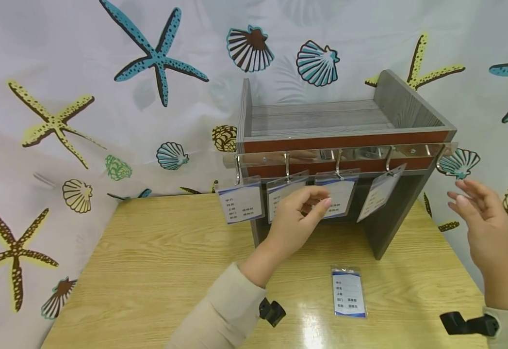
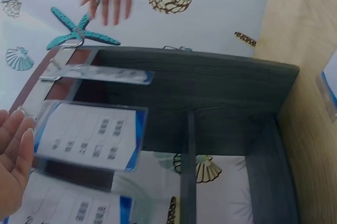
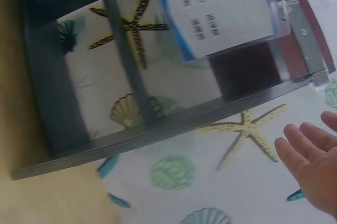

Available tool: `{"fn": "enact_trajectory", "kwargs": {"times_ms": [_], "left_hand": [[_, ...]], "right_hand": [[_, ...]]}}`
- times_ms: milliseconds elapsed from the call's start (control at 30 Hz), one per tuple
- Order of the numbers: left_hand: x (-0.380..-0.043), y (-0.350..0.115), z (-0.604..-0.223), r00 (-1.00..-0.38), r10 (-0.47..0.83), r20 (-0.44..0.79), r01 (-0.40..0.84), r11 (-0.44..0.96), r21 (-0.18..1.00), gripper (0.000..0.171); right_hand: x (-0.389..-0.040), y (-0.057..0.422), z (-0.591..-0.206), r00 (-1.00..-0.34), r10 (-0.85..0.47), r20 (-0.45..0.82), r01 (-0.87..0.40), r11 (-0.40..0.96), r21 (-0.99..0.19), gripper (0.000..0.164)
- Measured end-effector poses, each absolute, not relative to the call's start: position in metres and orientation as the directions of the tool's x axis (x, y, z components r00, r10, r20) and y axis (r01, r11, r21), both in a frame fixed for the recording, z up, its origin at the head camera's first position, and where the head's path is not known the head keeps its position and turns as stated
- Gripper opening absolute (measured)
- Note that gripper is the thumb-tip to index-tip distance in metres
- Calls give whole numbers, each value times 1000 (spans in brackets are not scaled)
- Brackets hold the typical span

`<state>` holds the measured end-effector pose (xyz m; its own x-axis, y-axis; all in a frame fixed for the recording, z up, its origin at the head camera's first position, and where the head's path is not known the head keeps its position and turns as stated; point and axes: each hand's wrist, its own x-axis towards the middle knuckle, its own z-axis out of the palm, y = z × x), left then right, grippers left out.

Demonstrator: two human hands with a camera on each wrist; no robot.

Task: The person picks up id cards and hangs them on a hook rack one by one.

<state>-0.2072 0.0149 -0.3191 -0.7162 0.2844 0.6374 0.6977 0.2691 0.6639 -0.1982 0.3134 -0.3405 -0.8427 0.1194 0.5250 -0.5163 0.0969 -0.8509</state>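
Observation:
My left hand [image 1: 299,213] is in front of the hanging badges, fingers loosely bent and holding nothing. It overlaps the second badge [image 1: 286,186] and the third badge [image 1: 343,186] in the head view. The left wrist view shows its fingers [image 2: 18,145] beside a badge sleeve [image 2: 89,134]. My right hand [image 1: 485,223] is raised to the right of the rack, apart from it, with relaxed fingers and nothing held. The first badge [image 1: 240,201] hangs at the left, and the fourth badge [image 1: 380,194] hangs turned sideways. Each is a clear sleeve with a white-and-blue card.
A metal hook rail [image 1: 358,154] runs along the front of the grey wooden rack [image 1: 411,104]; its rightmost hook [image 1: 440,162] bears no badge. Another badge [image 1: 349,293] lies flat on the wooden table [image 1: 157,271]. Behind hangs a curtain [image 1: 201,116] printed with starfish and shells.

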Motion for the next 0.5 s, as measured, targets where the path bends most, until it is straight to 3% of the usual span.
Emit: {"fn": "enact_trajectory", "kwargs": {"times_ms": [200, 433, 500], "left_hand": [[-201, -6, -306, -613, 240, 753, 785, 292, 546, 15], [-197, -27, -290, -507, 186, 842, 838, 338, 429, 40], [-198, -32, -285, -476, 170, 863, 848, 348, 399, 40]], "right_hand": [[-181, 310, -378, -899, 9, 438, -432, 156, -888, 32], [-175, 294, -413, -976, -107, 190, -218, 442, -870, 44], [-176, 289, -424, -985, -126, 115, -160, 457, -875, 49]]}}
